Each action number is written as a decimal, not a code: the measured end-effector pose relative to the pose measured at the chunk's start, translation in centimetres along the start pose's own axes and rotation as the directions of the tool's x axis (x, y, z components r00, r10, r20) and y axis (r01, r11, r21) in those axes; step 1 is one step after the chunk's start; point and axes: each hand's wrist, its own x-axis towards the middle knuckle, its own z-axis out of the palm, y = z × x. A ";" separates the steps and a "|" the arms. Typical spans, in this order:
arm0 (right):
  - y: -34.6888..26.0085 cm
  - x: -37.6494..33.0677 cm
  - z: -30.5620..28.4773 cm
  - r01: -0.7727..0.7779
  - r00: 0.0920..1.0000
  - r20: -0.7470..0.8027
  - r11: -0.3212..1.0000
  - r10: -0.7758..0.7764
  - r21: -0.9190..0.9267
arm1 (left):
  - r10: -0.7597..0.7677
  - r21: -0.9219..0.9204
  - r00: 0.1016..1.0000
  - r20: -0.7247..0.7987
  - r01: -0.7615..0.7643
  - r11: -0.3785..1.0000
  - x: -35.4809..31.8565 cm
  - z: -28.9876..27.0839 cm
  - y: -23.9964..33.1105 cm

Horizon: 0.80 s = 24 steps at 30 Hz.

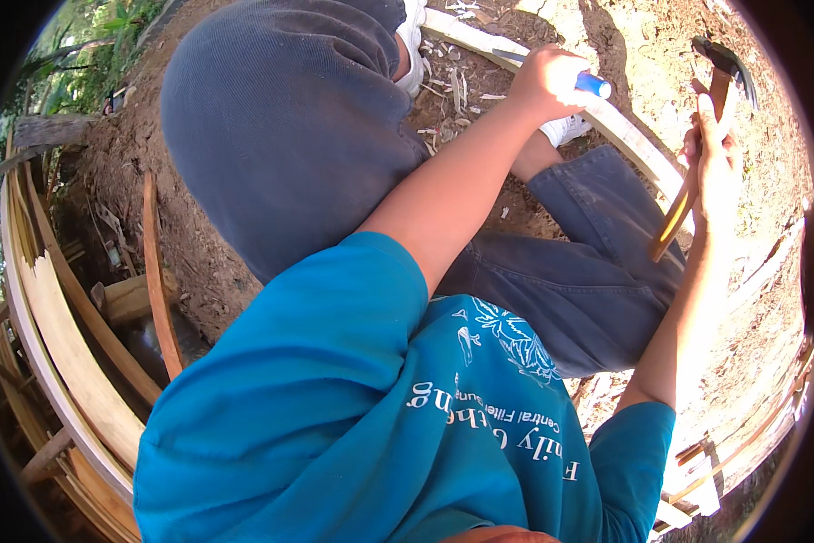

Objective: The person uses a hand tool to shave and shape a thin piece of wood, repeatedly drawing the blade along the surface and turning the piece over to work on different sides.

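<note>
My left hand point(550, 83) is closed round the blue handle of a chisel point(593, 86). The chisel's metal blade sticks out to the left of the fist, over a long pale wooden beam point(637, 149). Whether its tip touches the wood I cannot tell. In my right hand point(716, 158) is a hammer point(676, 215), gripped around the wooden handle. Its dark metal head points up and away from me, at the far right, apart from the chisel. The beam runs slantwise between my legs, from the far middle toward the right.
Wood chips point(459, 90) litter the brown dirt ground point(203, 253). My bent legs in grey trousers point(289, 118) flank the beam, with white shoes beside it. Long boards point(67, 335) stand along the left side, next to a thin upright stick point(158, 281). Wood pieces point(687, 507) lie at the lower right.
</note>
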 end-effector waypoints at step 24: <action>3.4 -8.9 11.6 -0.147 0.984 0.174 0.755 0.045 0.639 | -0.113 0.264 0.956 0.269 0.039 0.964 1.4 -1.4 -4.1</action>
